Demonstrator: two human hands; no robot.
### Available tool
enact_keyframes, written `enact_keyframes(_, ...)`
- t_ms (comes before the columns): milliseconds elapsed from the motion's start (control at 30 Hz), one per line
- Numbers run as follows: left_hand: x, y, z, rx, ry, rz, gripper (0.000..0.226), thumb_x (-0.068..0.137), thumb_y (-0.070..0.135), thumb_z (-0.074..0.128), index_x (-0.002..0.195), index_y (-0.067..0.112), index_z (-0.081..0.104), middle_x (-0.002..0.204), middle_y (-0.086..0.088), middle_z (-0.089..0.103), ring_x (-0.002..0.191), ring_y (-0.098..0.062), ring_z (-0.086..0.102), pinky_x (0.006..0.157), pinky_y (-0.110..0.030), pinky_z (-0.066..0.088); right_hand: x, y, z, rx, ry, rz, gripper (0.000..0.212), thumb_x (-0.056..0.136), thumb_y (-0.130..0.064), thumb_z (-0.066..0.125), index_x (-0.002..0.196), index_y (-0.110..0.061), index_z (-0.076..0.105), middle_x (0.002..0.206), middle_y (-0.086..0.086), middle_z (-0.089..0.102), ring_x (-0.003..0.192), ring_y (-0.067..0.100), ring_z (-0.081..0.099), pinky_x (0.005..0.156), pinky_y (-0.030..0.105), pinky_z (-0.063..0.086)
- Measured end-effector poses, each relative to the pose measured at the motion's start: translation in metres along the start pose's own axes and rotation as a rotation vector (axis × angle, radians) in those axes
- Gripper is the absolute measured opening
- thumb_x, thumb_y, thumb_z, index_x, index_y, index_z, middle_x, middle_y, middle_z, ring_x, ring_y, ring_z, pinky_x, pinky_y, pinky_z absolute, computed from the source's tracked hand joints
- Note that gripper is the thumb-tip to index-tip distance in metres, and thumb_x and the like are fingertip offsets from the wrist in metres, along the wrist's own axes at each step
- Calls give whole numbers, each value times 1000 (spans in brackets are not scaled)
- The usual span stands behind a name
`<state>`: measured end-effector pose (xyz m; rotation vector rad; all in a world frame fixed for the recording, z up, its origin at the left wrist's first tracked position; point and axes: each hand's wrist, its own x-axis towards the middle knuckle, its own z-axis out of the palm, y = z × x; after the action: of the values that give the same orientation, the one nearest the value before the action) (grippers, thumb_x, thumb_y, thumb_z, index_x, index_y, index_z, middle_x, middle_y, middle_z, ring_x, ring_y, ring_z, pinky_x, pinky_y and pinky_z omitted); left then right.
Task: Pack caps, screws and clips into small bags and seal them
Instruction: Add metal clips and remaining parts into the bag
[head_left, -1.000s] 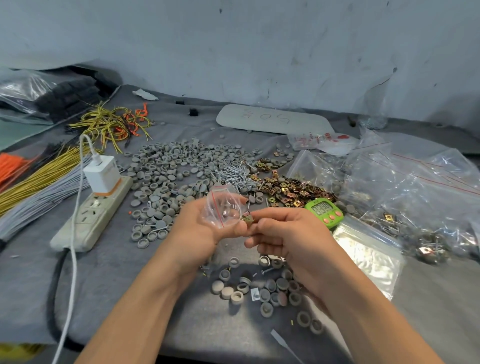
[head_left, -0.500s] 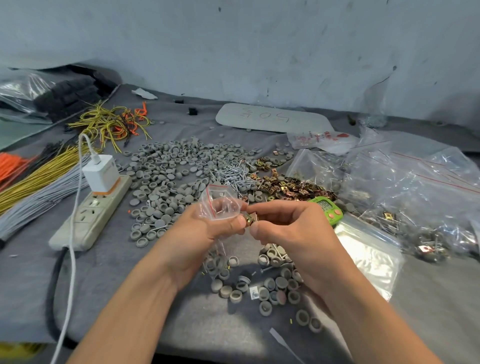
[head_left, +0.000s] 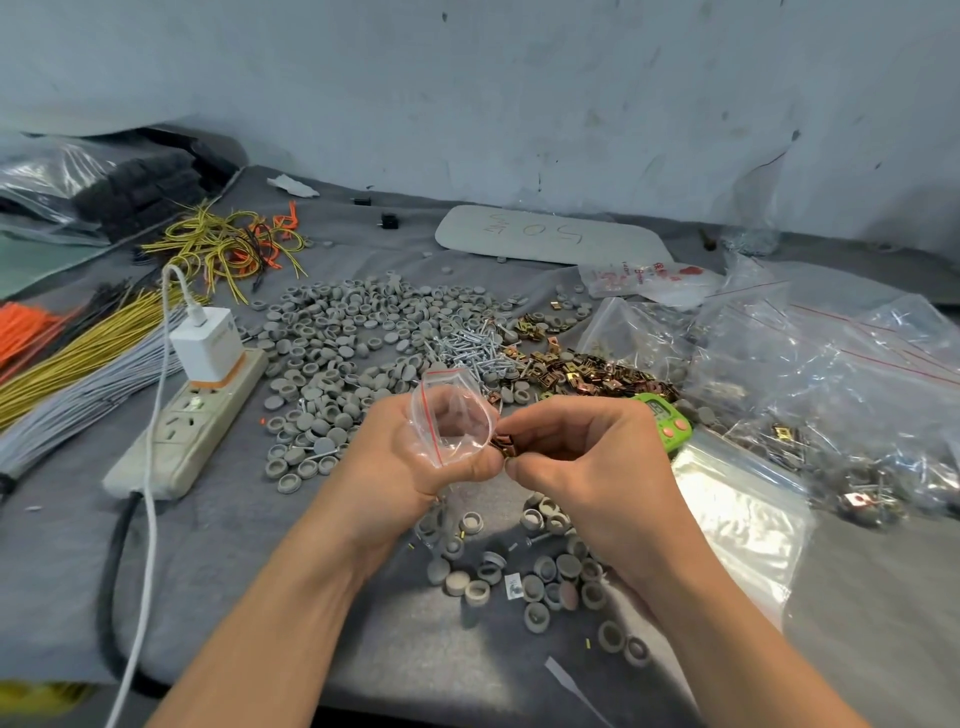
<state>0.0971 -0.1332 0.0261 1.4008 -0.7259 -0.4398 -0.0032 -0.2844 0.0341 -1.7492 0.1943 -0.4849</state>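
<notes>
Caps (head_left: 545, 577) lie loose at the near edge of the counter (head_left: 234, 571). Just above them the left hand (head_left: 410, 457) grips the small bag (head_left: 452, 426), its mouth now spread rounder than a moment ago. The right hand (head_left: 587, 457) pinches clips (head_left: 503, 444) in closed fingers at the rim, so the drop looks close. Beyond, screws (head_left: 467, 348) wait in their heap.
</notes>
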Motion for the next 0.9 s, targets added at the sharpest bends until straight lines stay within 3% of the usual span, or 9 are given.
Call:
enact_keyframes(100, 0, 1, -2, 80, -3, 60, 31, 66, 10, 88, 91, 2, 71, 80, -2, 70, 77, -11, 67, 66, -18, 51, -1, -2, 0, -18, -2, 5, 33, 78, 12, 78, 91, -17, 84, 82, 4, 80, 79, 33, 76, 72, 51, 61)
enact_keyframes(200, -1, 3, -4, 157, -13, 107, 25, 68, 10, 86, 90, 11, 73, 80, 4, 69, 77, -8, 67, 66, -17, 50, -2, -3, -3, -22, -12, 29, 29, 75, 6, 84, 91, -18, 85, 81, 5, 80, 78, 34, 76, 72, 52, 61)
enact_keyframes(367, -4, 7, -7, 258, -54, 71, 25, 69, 17, 89, 91, 22, 76, 86, 1, 74, 81, -14, 72, 69, -22, 54, -2, 0, -6, 0, -23, 111, 23, 68, -7, 95, 85, -20, 84, 76, 7, 78, 65, 19, 70, 63, 34, 58)
enact_keyframes(500, -6, 6, 1, 423, 28, 76, 27, 58, 39, 82, 85, 37, 77, 82, 7, 77, 78, -15, 75, 71, -41, 60, 1, 6, -4, 32, -66, 162, 17, 76, -1, 87, 89, -11, 83, 76, 13, 78, 64, 24, 71, 63, 32, 58)
enact_keyframes(633, -5, 3, 6, 446, 101, 72, 30, 50, 55, 76, 79, 44, 76, 75, 13, 76, 70, -5, 73, 64, -30, 54, 0, 10, 2, 58, -48, 145, 19, 79, 5, 79, 87, -12, 84, 76, 13, 78, 62, 22, 71, 62, 30, 58)
enact_keyframes(900, -2, -3, 3, 261, 158, 3, 28, 49, 39, 81, 74, 28, 77, 71, 5, 74, 65, -9, 68, 60, -25, 49, -1, 9, 6, 79, -23, 97, 21, 82, 10, 75, 88, -9, 83, 74, 13, 77, 61, 22, 72, 61, 26, 59)
